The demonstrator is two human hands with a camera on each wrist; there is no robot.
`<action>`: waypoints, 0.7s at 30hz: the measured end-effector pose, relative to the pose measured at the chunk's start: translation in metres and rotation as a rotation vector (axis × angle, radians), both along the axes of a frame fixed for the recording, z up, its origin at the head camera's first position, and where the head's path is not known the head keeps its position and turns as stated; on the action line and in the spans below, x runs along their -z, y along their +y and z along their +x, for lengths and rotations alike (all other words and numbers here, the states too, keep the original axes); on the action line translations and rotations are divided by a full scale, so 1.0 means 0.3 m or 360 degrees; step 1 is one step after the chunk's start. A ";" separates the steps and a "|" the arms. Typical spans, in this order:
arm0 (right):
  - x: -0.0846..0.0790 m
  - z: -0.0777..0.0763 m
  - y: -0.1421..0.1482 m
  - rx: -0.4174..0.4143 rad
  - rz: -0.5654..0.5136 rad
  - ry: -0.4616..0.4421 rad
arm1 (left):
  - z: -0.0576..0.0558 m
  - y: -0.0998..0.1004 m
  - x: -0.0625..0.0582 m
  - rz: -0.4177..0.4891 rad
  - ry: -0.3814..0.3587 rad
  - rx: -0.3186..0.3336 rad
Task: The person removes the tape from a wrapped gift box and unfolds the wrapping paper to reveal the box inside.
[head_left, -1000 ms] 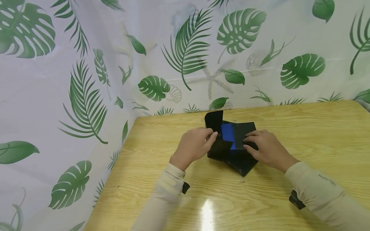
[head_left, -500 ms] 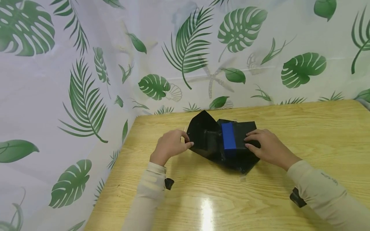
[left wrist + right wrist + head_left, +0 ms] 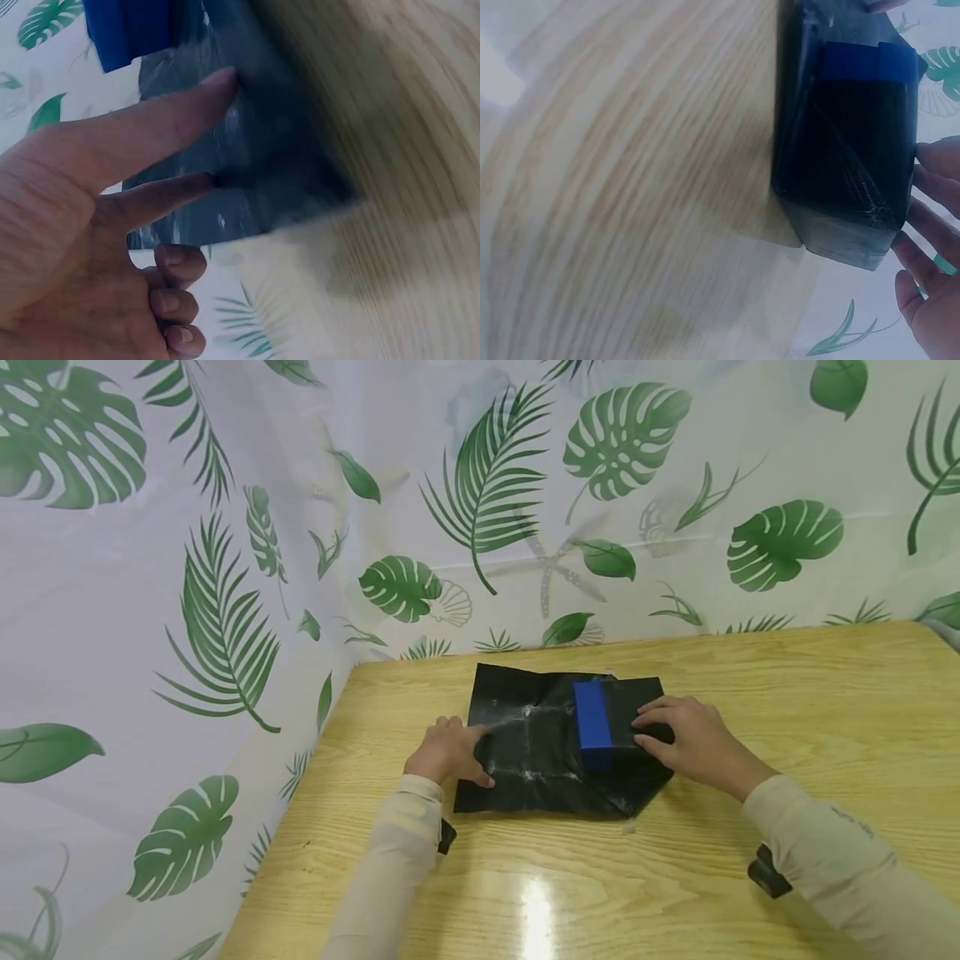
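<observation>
A black sheet [image 3: 517, 743], glossy and creased, lies spread on the table under a small box [image 3: 592, 716] with a blue band and black covering. My left hand [image 3: 447, 752] is at the sheet's left edge, its thumb and index finger stretched out over it. In the left wrist view the other fingers [image 3: 171, 300] are folded in, and nothing is between thumb and index finger. My right hand [image 3: 693, 739] holds the box's right end, its fingers curved over it. In the right wrist view its fingertips [image 3: 919, 169] touch the box along one side.
The wooden table [image 3: 810, 710] extends around the sheet. Behind it and to the left hangs a white curtain [image 3: 517, 460] printed with green leaves. Dark wrist devices [image 3: 768, 870] show below the beige sleeves [image 3: 832, 860].
My left hand has pulled the sheet's folded flap leftward off the blue band and let go of it; the flap now lies flat. My right hand has stayed on the box.
</observation>
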State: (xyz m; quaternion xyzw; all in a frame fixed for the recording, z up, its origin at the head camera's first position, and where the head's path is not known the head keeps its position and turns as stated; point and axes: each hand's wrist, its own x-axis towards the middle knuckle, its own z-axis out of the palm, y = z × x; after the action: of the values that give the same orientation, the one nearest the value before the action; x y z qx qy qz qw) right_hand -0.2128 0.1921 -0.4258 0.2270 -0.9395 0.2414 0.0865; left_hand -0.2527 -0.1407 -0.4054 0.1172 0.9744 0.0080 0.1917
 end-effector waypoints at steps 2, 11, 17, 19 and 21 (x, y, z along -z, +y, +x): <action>-0.003 -0.006 0.000 -0.0003 -0.0002 -0.0007 | -0.009 0.024 0.010 -0.0010 0.0010 0.0002; -0.042 -0.033 -0.026 0.0011 -0.0098 -0.0046 | -0.050 0.127 0.049 0.0032 0.0046 0.0066; -0.074 -0.075 -0.092 -0.0037 -0.0023 0.0089 | -0.058 0.170 0.055 0.0047 -0.0093 0.0069; -0.079 -0.091 -0.116 -0.0063 0.0040 0.0133 | -0.062 0.178 0.060 0.0064 -0.0113 0.0070; -0.079 -0.105 -0.136 -0.0084 0.0107 0.0162 | -0.066 0.185 0.066 0.0081 -0.0131 0.0075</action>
State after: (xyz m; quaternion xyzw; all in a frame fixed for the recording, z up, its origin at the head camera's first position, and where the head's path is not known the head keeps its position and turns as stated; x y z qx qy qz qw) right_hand -0.2441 0.1511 -0.4021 0.2665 -0.9352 0.2002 0.1200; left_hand -0.2726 -0.0853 -0.4251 0.1445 0.9621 0.0331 0.2287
